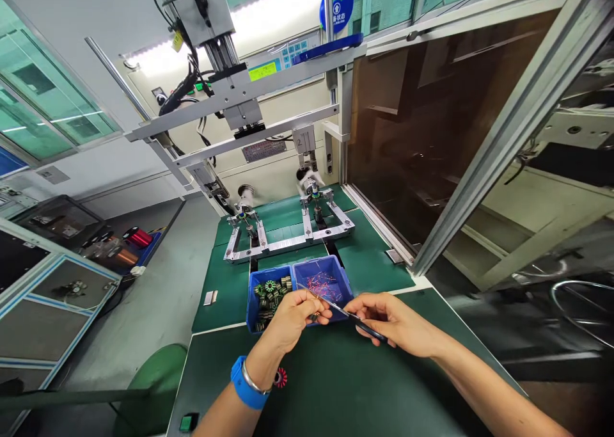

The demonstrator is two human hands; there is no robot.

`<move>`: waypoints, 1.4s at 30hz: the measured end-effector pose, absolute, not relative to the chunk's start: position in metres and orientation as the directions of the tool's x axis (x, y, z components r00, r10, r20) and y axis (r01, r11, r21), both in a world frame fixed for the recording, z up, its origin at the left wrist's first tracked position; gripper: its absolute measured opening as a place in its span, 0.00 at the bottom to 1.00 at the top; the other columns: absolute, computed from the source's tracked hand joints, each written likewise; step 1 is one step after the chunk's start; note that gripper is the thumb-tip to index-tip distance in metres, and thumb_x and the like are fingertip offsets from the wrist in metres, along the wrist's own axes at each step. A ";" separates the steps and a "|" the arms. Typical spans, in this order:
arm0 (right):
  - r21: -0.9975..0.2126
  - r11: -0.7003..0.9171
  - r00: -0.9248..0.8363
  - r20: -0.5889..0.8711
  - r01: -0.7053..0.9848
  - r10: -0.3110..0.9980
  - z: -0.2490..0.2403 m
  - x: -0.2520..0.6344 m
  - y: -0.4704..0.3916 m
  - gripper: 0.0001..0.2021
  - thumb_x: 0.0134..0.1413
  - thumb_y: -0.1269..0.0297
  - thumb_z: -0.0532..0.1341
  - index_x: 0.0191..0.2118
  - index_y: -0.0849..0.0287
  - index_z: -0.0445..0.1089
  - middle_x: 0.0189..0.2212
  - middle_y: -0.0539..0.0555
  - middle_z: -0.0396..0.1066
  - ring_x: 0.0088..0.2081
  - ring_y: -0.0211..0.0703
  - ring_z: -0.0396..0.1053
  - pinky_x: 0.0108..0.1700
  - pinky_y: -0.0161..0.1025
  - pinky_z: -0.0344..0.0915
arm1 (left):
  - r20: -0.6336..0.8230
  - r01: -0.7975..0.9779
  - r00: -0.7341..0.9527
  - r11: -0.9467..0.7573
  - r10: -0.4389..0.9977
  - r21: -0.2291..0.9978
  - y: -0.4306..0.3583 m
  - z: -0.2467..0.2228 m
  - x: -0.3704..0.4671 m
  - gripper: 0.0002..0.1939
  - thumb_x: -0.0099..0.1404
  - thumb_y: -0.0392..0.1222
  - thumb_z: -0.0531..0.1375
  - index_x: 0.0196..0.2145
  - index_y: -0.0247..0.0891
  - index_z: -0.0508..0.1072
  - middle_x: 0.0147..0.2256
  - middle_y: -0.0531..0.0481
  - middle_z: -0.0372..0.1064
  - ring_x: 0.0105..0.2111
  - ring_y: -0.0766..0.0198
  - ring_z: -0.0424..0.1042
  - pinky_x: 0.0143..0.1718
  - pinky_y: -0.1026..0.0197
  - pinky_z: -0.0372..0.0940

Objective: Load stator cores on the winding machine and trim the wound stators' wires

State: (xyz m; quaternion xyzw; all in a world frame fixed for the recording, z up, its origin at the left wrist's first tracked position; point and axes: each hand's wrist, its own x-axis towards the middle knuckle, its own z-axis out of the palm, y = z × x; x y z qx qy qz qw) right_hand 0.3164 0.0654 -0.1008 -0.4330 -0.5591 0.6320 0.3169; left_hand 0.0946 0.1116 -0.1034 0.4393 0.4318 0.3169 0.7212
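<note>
My left hand (300,312) is closed on a small part, mostly covered by the fingers, in front of two blue bins. Tweezers with a dark handle (369,329) are gripped in my right hand (384,318), their metal tip reaching to the fingers of my left hand. The left blue bin (252,296) holds several green and metallic cores (271,286). In the right blue bin (343,277) lie thin red wire pieces (321,285). A red and white round part (281,377) lies on the green table (336,386), beside my left wrist.
Behind the bins stands a metal fixture frame (288,245) with two clamping stations, under a machine gantry (259,130). A brown panel (432,130) rises at the right. A green button (186,423) sits at the front left table corner.
</note>
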 end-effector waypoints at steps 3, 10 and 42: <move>-0.981 -0.183 -0.429 -0.190 0.058 0.883 -0.103 0.315 0.065 0.15 0.53 0.56 0.62 0.40 0.64 0.71 0.25 0.49 0.65 0.24 0.31 0.62 0.21 0.29 0.55 | -0.353 -0.094 0.421 0.428 0.835 0.899 0.110 -0.104 0.093 0.14 0.49 0.44 0.68 0.25 0.31 0.71 0.33 0.40 0.73 0.31 0.58 0.73 0.35 0.60 0.67; -0.974 -0.212 -0.422 -0.226 0.081 0.878 -0.104 0.310 0.062 0.16 0.51 0.55 0.63 0.39 0.64 0.70 0.24 0.49 0.66 0.21 0.30 0.60 0.19 0.29 0.56 | -0.366 -0.121 0.413 0.448 0.834 0.886 0.105 -0.102 0.091 0.14 0.47 0.43 0.69 0.24 0.31 0.71 0.34 0.41 0.72 0.33 0.57 0.73 0.37 0.59 0.68; -0.794 0.465 -0.408 0.304 0.391 0.861 -0.147 0.172 0.028 0.14 0.53 0.62 0.69 0.45 0.55 0.72 0.40 0.55 0.68 0.44 0.49 0.65 0.47 0.49 0.68 | 0.253 0.384 -0.277 -0.135 0.927 0.914 0.024 -0.141 -0.043 0.12 0.65 0.48 0.63 0.42 0.40 0.76 0.43 0.42 0.72 0.44 0.53 0.71 0.49 0.53 0.65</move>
